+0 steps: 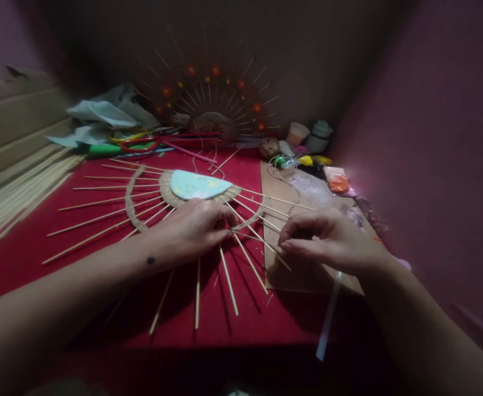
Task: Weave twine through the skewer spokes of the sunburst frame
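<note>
A half-round sunburst piece of thin bamboo sticks and woven tan twine [171, 209] lies flat in the middle of the red-covered desk [60, 247]. Its hub is a pale blue half-disc [194, 185] edged with a band of coiled twine, and a second twine arc runs through the sticks further out, from 9 o'clock round toward 3 o'clock. The sticks fan out from the hub in every direction but 12 o'clock.

The left hand [192, 228] rests on the sticks at 6 o'clock of the hub, fingers curled down and pinching at the weave. The right hand [323, 236] sits at 4 o'clock of the hub over a brown cardboard sheet [307, 275], its fingers pinched together on a thin strand or stick end; what exactly they grip is too small to tell.

At 12 o'clock a finished sunburst with red flowers [212, 104] stands against the wall. A bundle of loose bamboo sticks [14, 192] lies at 9 o'clock.
</note>
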Demonstrator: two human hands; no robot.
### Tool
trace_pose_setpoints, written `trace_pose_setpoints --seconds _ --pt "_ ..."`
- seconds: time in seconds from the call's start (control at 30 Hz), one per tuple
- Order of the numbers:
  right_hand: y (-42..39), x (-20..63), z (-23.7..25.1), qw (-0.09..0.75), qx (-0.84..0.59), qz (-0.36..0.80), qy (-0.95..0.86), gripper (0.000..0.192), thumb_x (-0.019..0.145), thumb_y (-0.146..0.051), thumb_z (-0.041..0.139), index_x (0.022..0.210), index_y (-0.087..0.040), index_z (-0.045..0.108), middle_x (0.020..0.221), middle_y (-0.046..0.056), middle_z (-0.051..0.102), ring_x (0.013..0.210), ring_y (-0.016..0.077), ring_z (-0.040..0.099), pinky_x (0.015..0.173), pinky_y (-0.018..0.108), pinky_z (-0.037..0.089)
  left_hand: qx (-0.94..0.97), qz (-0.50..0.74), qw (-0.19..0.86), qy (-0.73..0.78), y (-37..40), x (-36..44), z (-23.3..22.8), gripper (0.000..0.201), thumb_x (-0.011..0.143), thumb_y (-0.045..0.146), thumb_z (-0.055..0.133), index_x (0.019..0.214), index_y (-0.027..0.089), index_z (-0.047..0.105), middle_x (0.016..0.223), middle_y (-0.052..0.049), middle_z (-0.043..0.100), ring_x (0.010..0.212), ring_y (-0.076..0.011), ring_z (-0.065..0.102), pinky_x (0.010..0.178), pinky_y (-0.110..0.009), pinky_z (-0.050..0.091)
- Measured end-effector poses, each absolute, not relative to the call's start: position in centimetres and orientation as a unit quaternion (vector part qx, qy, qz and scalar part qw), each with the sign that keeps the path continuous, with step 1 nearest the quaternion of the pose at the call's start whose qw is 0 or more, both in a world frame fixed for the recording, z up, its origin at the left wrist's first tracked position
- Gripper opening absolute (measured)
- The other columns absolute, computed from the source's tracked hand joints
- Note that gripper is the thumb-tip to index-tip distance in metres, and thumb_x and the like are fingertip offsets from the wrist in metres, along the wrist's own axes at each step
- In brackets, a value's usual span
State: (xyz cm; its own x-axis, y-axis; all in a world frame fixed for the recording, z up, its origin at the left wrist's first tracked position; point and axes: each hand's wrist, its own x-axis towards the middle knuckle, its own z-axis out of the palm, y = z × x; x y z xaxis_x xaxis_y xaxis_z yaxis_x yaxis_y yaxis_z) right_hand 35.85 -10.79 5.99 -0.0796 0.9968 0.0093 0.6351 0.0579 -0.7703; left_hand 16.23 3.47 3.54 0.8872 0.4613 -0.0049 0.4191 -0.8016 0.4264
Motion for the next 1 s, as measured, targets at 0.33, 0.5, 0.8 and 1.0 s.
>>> trace_pose_setpoints --seconds 0.33,0.5,0.8,1.0 --pt "-13.1 35.9 7.7 0.206 -0.573 0.387 -0.692 0.01 0.082 -0.022 0.062 0.082 -0.013 0.065 0.068 0.0 0.063 0.06 0.0076 0.055 0.053 0.017 0.042 0.948 0.068 0.207 0.231 3.6 16.1 3.4 0.023 0.08 0.031 0.054 0.089 0.021 0.073 0.082 -0.003 0.071 0.074 -0.0159 0.061 0.069 -0.026 0.041" --pt "-14.2 35.5 7.1 0.142 -0.615 0.354 -0.69 0.007 0.084 -0.017 0.057 0.087 -0.017 0.063 0.07 -0.002 0.063 0.058 0.0065 0.055 0.052 0.016 0.04 0.943 0.063 0.223 0.24 3.7 16.2 3.5 0.021 0.079 0.031 0.056 0.088 0.023 0.073 0.078 -0.001 0.071 0.071 -0.015 0.06 0.065 -0.025 0.039" --pt "-15.5 35.9 5.7 0.082 -0.644 0.077 -0.757 0.021 0.09 -0.019 0.049 0.077 -0.018 0.067 0.07 0.002 0.063 0.06 0.0092 0.053 0.055 0.022 0.033 0.944 0.064 0.219 0.237 4.0 16.3 3.0 0.022 0.075 0.032 0.057 0.086 0.022 0.074 0.076 -0.003 0.07 0.069 -0.0154 0.058 0.065 -0.026 0.037" --pt "-13.5 36.3 7.0 0.085 -0.63 -0.113 -0.763 0.024 0.088 -0.018 0.048 0.073 -0.018 0.066 0.071 0.003 0.063 0.06 0.0107 0.051 0.053 0.024 0.029 0.949 0.045 0.207 0.234 3.8 16.4 3.0 0.022 0.076 0.031 0.056 0.088 0.023 0.073 0.081 -0.003 0.071 0.071 -0.0161 0.059 0.064 -0.026 0.036"
